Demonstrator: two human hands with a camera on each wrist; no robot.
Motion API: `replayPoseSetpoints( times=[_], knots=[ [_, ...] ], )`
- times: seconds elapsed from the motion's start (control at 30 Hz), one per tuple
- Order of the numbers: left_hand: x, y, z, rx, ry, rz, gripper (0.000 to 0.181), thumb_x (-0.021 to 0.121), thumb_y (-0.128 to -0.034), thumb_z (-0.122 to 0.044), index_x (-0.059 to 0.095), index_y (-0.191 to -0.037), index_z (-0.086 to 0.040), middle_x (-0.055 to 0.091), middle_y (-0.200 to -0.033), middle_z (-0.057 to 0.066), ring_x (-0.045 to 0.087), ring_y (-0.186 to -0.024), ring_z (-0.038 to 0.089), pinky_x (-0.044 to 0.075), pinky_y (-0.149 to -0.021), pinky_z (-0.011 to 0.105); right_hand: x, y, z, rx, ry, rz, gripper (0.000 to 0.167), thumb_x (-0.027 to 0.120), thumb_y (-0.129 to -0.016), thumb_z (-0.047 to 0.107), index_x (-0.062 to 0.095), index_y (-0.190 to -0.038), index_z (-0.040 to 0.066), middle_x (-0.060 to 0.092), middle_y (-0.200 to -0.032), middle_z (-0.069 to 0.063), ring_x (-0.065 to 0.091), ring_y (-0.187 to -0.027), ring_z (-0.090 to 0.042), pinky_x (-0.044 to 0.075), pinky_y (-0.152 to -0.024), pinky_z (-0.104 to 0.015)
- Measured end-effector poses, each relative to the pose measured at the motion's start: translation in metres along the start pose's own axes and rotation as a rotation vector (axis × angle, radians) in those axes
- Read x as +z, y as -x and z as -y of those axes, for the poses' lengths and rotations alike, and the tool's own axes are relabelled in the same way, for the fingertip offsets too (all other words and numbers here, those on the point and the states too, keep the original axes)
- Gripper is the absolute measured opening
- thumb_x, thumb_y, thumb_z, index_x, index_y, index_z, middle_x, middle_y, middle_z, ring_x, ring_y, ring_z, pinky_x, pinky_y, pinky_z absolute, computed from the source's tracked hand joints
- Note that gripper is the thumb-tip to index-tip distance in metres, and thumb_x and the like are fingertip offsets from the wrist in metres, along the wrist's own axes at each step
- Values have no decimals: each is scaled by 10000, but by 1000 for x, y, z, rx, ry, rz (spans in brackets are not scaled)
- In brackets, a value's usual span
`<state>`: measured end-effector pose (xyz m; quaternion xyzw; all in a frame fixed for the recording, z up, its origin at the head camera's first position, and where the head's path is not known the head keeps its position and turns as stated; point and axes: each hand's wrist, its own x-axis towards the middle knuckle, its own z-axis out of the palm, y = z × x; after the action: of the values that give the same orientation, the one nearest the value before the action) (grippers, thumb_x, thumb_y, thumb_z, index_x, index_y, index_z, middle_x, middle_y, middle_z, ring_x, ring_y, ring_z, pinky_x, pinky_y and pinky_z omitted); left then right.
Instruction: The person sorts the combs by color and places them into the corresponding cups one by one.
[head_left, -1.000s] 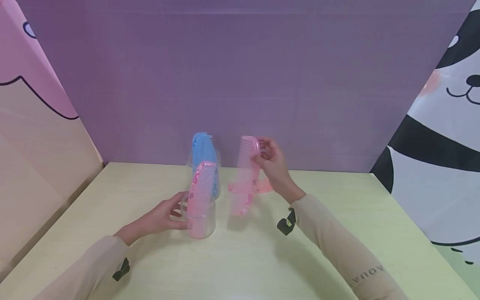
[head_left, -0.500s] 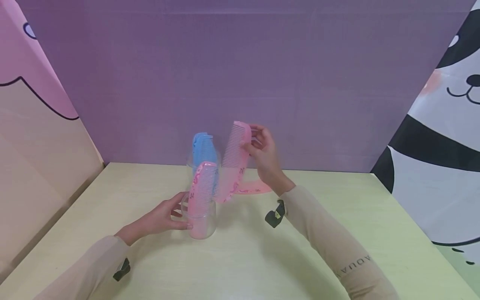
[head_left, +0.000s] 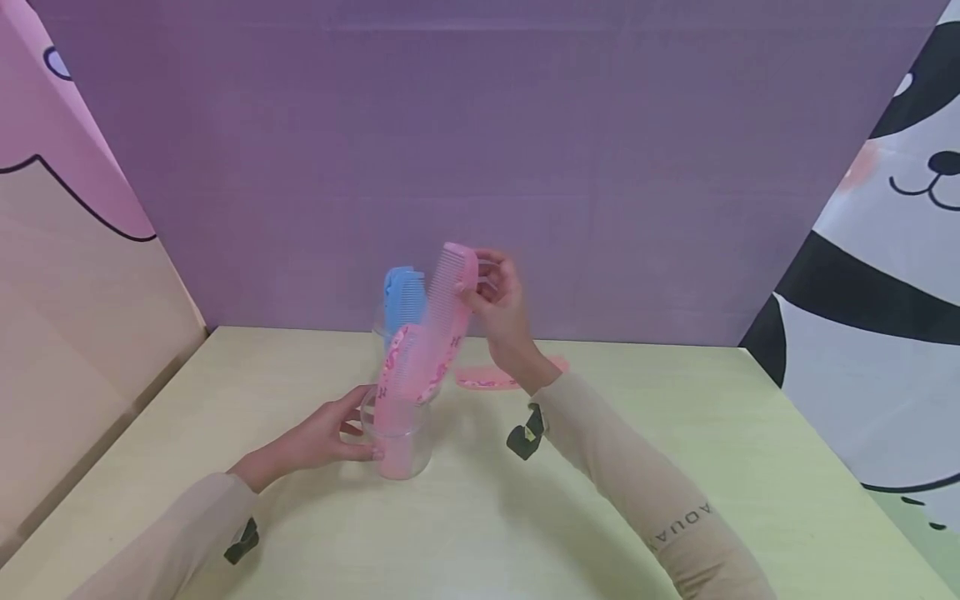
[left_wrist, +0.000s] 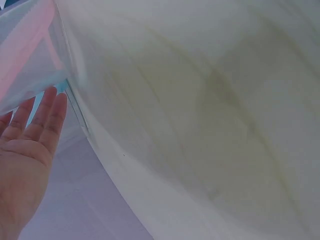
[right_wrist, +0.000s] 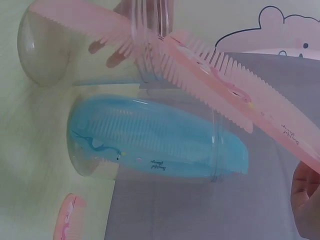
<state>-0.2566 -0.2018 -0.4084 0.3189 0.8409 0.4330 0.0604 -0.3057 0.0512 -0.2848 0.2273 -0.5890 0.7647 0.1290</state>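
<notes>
In the head view, my left hand (head_left: 318, 435) grips a clear cup (head_left: 422, 450) from its left side, thumb in front. A pink comb (head_left: 392, 392) stands tilted inside that cup. My right hand (head_left: 504, 312) pinches the upper end of a second pink comb (head_left: 454, 304), its lower end slanting down to the cup's rim. The right wrist view has this comb (right_wrist: 250, 110) crossing the one in the cup. Behind stands another clear cup (right_wrist: 200, 175) holding blue combs (head_left: 403, 298). How far the held comb's tip enters the cup is unclear.
A pink comb (head_left: 491, 380) lies flat on the pale table (head_left: 660, 417), right of the cups and partly behind my right forearm. A purple backdrop (head_left: 480, 167) rises at the table's far edge, with cartoon-printed panels on both sides.
My right hand has lifted its pink comb and carried it left, from above the lying comb to the front cup's rim. The left hand and both cups have stayed in place.
</notes>
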Motion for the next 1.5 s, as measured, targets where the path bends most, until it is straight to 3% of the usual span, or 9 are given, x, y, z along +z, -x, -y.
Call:
replayPoseSetpoints(
  times=[0.13,0.37,1.0,1.33,1.5],
  knots=[
    [0,1,-2,-6,-5,-4,793,760,-740,-274,302,-1374,-141,496,-1302,97,577,-1073,281,524,-831,286,4,3,-4,5,43,10,437,607,-817,-67,433,-1193,73,546,-1013,-21,551,-849,-150,499,-756,-219],
    [0,0,2,5,-13,-4,779,753,-747,-283,308,-1372,-146,506,-1291,90,581,-1069,274,524,-828,281,9,14,-14,6,152,93,430,588,-849,-26,415,-1224,96,529,-1113,-112,552,-911,-203,533,-822,-296],
    [0,1,-2,25,4,0,766,747,-756,-261,306,-1370,-138,508,-1282,90,583,-1058,269,513,-826,283,20,36,-40,-1,165,230,440,561,-821,-113,407,-1205,36,497,-1063,-213,532,-839,-172,508,-704,-224],
    [1,1,0,25,9,-11,771,752,-750,-258,309,-1368,-136,510,-1279,99,588,-1052,270,516,-817,273,23,46,-38,78,245,258,444,557,-827,-108,409,-1224,25,494,-1055,-237,539,-829,-212,507,-708,-226],
    [1,0,0,17,8,-9,775,750,-753,-271,305,-1371,-130,505,-1284,107,583,-1055,273,515,-819,267,28,53,-22,50,301,279,423,546,-825,-111,400,-1214,-29,490,-1039,-275,534,-853,-320,490,-697,-228]
  ],
)
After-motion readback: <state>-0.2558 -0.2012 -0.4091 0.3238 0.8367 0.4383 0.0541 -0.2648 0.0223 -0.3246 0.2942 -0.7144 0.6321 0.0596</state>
